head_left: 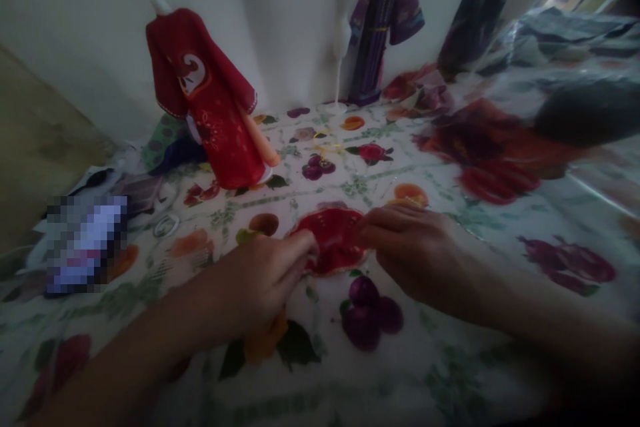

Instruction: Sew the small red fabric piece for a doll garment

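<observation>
Left hand: the left hand (pixel 260 280) is being held low over the table near its front edge; its fingertips (pixel 306 250) are being pinched shut on the left rim of the red cloth piece (pixel 333 240).
Right hand: the right hand (pixel 410 247) is being laid on the right rim of the same piece; its fingers are being curled in and closed on the edge, though the pinch itself is partly hidden by the knuckles.
Red cloth piece: a small, roundish scrap with a pale trimmed border is being held flat on the tablecloth (pixel 450 347), between the two hands, about midway along the front half of the table; it seems embroidered, but the picture is too blurred to be sure.
Tablecloth: a white cover printed with plums and oranges is being used as the work surface.
Red robe: a miniature red robe (pixel 210 100) is being displayed upright on a stand towards the far left corner, well apart from the hands.
Purple robe: a purple robe (pixel 383 20) is being displayed on a stand at the far edge, against the wall.
Red fabric: loose red fabric (pixel 490 153) is being left in a heap towards the right edge.
</observation>
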Demonstrator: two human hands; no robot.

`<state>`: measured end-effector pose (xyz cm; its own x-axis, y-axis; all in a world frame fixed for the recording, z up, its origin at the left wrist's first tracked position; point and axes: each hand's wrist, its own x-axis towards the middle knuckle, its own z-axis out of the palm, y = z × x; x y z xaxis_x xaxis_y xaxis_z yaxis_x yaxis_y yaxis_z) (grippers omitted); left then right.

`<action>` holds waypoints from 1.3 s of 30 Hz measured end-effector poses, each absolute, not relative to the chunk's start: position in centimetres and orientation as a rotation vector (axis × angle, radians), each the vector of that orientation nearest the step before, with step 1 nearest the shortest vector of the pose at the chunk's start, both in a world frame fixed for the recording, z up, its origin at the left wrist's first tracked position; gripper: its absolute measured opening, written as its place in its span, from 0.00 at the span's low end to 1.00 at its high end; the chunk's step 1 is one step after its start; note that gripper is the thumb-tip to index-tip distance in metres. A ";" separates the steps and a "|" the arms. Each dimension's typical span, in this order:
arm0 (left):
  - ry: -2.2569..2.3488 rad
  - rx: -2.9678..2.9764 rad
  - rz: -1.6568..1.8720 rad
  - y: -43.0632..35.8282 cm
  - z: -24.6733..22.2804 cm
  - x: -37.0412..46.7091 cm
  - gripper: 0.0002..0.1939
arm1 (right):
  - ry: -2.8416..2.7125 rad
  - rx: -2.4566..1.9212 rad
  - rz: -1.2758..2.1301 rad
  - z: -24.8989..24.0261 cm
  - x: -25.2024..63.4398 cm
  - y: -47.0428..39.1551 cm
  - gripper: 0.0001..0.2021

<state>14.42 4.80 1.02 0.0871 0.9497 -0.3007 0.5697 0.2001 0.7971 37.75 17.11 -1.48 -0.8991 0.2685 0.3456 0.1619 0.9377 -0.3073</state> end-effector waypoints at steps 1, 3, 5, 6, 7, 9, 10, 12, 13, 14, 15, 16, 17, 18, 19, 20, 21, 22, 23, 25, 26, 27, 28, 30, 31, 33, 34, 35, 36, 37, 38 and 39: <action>1.598 1.504 0.571 4.9 1.2 14.7 0.08 | -2.664 -0.346 0.432 -1.4 37.7 17.0 0.13; 1.586 1.607 0.610 5.1 1.4 15.6 0.16 | -2.571 -0.408 0.599 -1.3 37.6 16.8 0.11; 1.539 1.653 0.686 5.2 1.2 16.5 0.21 | -2.490 -0.415 0.810 -1.3 37.4 16.3 0.08; 1.514 1.665 0.712 5.2 1.0 16.9 0.23 | -2.467 -0.404 0.923 -1.3 37.3 16.1 0.08; 1.494 1.664 0.727 5.1 0.7 17.3 0.24 | -2.457 -0.382 1.038 -1.2 37.2 15.9 0.07; 1.478 1.641 0.712 5.0 -0.1 17.7 0.27 | -2.435 -0.314 1.214 -1.2 37.0 15.5 0.06; 1.475 1.624 0.699 5.0 -0.6 17.8 0.28 | -2.428 -0.293 1.261 -1.2 36.9 15.4 0.06; 1.484 1.622 0.691 5.1 -1.3 17.9 0.28 | -2.410 -0.271 1.275 -1.1 36.8 15.3 0.07; 1.490 1.638 0.701 5.1 -1.6 17.9 0.28 | -2.403 -0.274 1.254 -1.1 36.8 15.3 0.07; 1.497 1.658 0.715 5.2 -1.8 17.9 0.28 | -2.398 -0.286 1.230 -1.1 36.8 15.3 0.08; 1.502 1.676 0.728 5.2 -1.9 18.0 0.28 | -2.392 -0.301 1.211 -1.1 36.7 15.3 0.08; 1.503 1.691 0.733 5.2 -1.9 18.0 0.28 | -2.382 -0.306 1.196 -1.1 36.7 15.3 0.08; 1.505 1.699 0.731 5.2 -1.9 18.1 0.27 | -2.372 -0.301 1.183 -1.1 36.7 15.3 0.08; 1.506 1.700 0.719 5.2 -1.8 18.1 0.27 | -2.369 -0.291 1.175 -1.2 36.7 15.4 0.08; 1.507 1.697 0.707 5.2 -1.7 18.2 0.27 | -2.366 -0.272 1.163 -1.2 36.7 15.4 0.08; 1.510 1.694 0.701 5.3 -1.5 18.2 0.27 | -2.367 -0.241 1.143 -1.3 36.7 15.5 0.07; 1.508 1.694 0.705 5.3 -1.4 18.1 0.27 | -2.373 -0.221 1.117 -1.4 36.6 15.7 0.07; 1.505 1.694 0.717 5.4 -1.3 18.0 0.27 | -2.378 -0.209 1.090 -1.5 36.6 15.8 0.07; 1.503 1.695 0.735 5.5 -1.2 18.0 0.27 | -2.379 -0.206 1.070 -1.6 36.6 16.0 0.07; 1.501 1.701 0.764 5.7 -0.8 17.9 0.26 | -2.376 -0.213 1.042 -1.9 36.5 16.3 0.07; 1.502 1.705 0.775 5.7 -0.6 17.9 0.25 | -2.374 -0.228 1.025 -2.1 36.5 16.3 0.06; 1.503 1.713 0.775 5.6 -0.3 17.9 0.25 | -2.382 -0.257 1.000 -2.3 36.6 16.4 0.05; 1.493 1.728 0.789 5.6 0.0 17.9 0.24 | -2.392 -0.302 0.950 -2.6 36.7 16.4 0.06; 1.496 1.754 0.776 5.5 0.5 18.0 0.23 | -2.440 -0.423 0.821 -3.1 36.8 16.7 0.07; 1.513 1.770 0.780 5.5 0.5 17.9 0.22 | -2.447 -0.441 0.761 -3.3 36.8 16.9 0.07; 1.564 1.793 0.792 5.6 0.4 17.5 0.17 | -2.435 -0.416 0.735 -3.9 36.7 17.5 0.07; 1.598 1.800 0.782 5.6 0.1 17.3 0.14 | -2.424 -0.392 0.738 -4.1 36.7 17.8 0.06; 1.624 1.814 0.780 5.7 -0.1 17.0 0.11 | -2.417 -0.376 0.738 -4.3 36.6 18.0 0.05; 1.647 1.837 0.779 5.8 -0.3 16.9 0.09 | -2.409 -0.373 0.727 -4.4 36.5 18.2 0.05; 1.666 1.872 0.784 5.9 -0.6 16.8 0.09 | -2.403 -0.378 0.708 -4.5 36.4 18.3 0.05; 1.680 1.912 0.801 6.0 -0.8 16.8 0.08 | -2.400 -0.396 0.679 -4.4 36.4 18.3 0.05; 1.706 1.951 0.815 6.0 -1.0 16.9 0.07 | -2.382 -0.413 0.650 -4.2 36.4 18.3 0.06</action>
